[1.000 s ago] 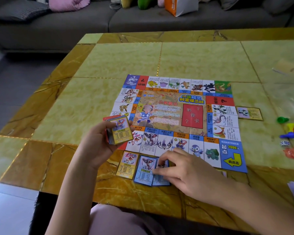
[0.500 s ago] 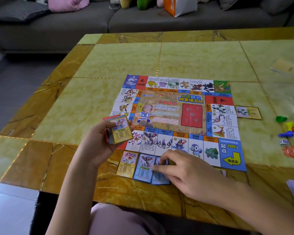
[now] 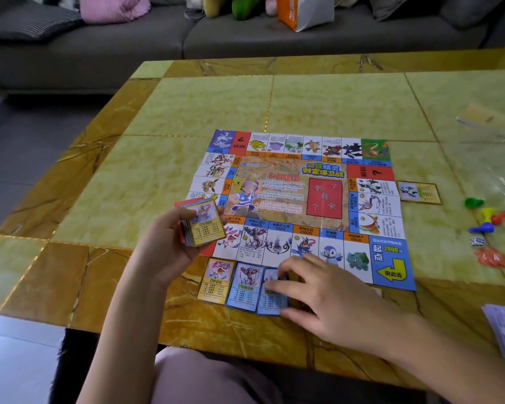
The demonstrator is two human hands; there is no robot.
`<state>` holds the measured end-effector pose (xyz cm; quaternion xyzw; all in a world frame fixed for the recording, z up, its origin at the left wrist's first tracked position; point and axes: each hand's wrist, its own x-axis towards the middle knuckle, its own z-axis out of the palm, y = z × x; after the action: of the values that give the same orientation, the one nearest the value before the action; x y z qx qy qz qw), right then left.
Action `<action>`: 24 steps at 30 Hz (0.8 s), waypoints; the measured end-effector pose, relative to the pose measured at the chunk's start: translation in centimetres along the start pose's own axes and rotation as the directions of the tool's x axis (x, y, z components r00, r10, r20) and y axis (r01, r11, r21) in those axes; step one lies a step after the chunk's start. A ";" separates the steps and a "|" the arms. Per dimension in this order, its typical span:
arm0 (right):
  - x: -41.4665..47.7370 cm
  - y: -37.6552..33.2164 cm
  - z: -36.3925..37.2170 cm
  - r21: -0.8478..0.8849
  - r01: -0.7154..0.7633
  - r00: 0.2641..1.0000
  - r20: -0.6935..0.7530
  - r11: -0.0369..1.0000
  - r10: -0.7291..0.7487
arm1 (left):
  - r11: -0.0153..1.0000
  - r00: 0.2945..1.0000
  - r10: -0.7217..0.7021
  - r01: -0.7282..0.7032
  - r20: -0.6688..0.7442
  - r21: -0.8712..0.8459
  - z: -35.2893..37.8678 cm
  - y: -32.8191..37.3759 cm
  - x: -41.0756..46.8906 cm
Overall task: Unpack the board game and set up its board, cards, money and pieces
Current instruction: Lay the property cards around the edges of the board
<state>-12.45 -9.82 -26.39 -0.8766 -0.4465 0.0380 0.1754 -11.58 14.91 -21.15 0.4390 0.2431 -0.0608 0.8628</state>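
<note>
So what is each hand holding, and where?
Left hand grips the yellow-fronted card stack by its side edges. Right hand holds nothing; its fingertips press the blue card lying on the marble table.
</note>
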 end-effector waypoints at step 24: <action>-0.1 -0.8 -0.9 -0.091 -0.047 0.998 0.034 0.995 0.050 | 1.000 1.000 0.000 0.000 0.001 0.001 0.1 0.0 -0.1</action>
<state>-12.91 -9.72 -25.27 -0.8934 -0.4294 0.0380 0.1266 -11.66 14.83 -21.07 0.4395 0.2427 -0.0608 0.8627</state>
